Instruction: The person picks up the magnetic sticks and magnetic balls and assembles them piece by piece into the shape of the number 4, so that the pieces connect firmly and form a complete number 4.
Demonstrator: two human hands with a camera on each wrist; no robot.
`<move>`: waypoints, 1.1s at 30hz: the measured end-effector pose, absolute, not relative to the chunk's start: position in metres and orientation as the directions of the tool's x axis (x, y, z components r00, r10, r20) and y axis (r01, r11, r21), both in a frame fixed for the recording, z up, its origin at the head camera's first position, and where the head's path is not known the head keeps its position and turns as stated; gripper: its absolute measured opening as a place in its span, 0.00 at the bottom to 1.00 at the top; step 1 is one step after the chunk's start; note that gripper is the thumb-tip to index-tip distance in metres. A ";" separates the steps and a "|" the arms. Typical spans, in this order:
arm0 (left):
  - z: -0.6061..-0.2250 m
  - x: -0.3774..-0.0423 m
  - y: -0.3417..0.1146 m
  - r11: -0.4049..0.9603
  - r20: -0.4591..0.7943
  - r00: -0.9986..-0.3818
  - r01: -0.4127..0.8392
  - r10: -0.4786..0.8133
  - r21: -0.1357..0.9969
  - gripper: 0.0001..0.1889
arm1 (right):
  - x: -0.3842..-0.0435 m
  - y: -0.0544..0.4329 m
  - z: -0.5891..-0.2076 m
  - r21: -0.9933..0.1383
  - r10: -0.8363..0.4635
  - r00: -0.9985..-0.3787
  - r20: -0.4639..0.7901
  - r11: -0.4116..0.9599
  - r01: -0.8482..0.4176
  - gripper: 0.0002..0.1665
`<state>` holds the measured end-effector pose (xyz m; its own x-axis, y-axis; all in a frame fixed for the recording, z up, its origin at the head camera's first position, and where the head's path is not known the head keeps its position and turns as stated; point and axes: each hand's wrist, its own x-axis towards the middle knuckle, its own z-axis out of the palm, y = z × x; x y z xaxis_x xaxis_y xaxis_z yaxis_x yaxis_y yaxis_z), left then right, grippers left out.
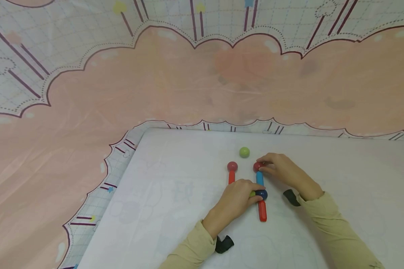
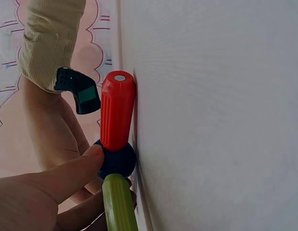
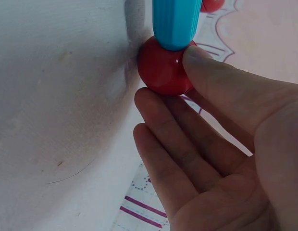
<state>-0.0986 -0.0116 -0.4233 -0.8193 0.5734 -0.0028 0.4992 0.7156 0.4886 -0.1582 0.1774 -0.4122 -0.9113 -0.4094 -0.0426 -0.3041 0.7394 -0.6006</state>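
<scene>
With thumb and fingers, my left hand [image 1: 235, 198] pinches a dark blue ball [image 1: 262, 194]. From that ball a red rod [image 1: 262, 211] runs toward me and a blue rod [image 1: 260, 179] runs away. A yellow-green rod [image 2: 119, 202] also meets the ball, mostly covered by the left hand in the head view. At the far end of the blue rod sits a red ball [image 3: 163, 67], pinched between thumb and fingers of my right hand [image 1: 284, 170]. Left of it, another red ball [image 1: 232, 166] tops a red rod [image 1: 231, 177], whose lower end is hidden behind the left hand.
A loose green ball [image 1: 244, 152] lies beyond the two red balls on the white board [image 1: 161, 168]. Around the board spreads a peach patterned cloth [image 1: 175, 82]. Black straps [image 1: 224, 244] hang at both sleeve cuffs.
</scene>
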 end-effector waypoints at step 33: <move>-0.423 -0.098 -0.012 0.720 -0.013 -0.830 0.476 0.558 0.505 0.17 | -0.163 0.178 -0.409 -0.596 -0.440 -0.898 0.019 0.716 -0.363 0.20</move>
<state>-0.0978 -0.0117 -0.4231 -0.8295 0.5583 -0.0130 0.4765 0.7197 0.5050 -0.1629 0.1785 -0.4088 -0.8980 -0.4397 0.0189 -0.3633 0.7164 -0.5956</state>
